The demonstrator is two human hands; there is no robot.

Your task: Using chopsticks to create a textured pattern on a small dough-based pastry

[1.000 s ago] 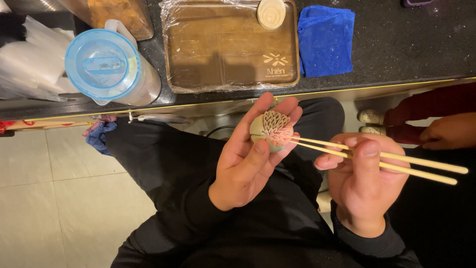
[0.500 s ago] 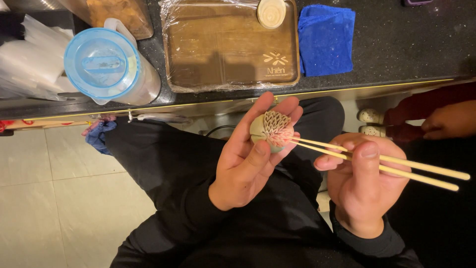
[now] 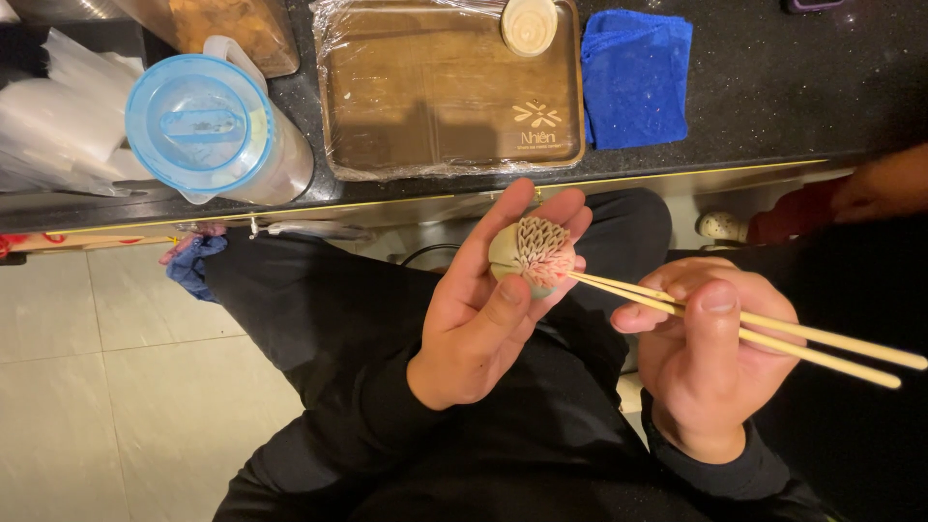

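Sweet: small round dough ball lying in my left hand, above my lap and in front of the dark counter.
Work done: from what I see, most of the ball's upper face is already cut into rows of thin raised petals, pale with a pinkish tint near the lower edge.
Work left: I judge a smooth greenish band on the side nearest my thumb is uncut; I cannot tell how much of the underside is finished.
Left grip: fingers spread open and curved, cradling the ball on the fingertips, with the thumb pressed against its lower side; a loose cup, not a clamp.
Right grip: my right hand is closed round a pair of wooden chopsticks, thumb laid across the top.
Chopstick tips: close together and touching the ball's right edge among the petals.
Counter: a wooden tray wrapped in clear film, a small round cream lid at its top edge, a folded blue cloth beside it.
Left of tray: a clear pitcher with a blue lid.
Far right: another person's hand, apart from mine.
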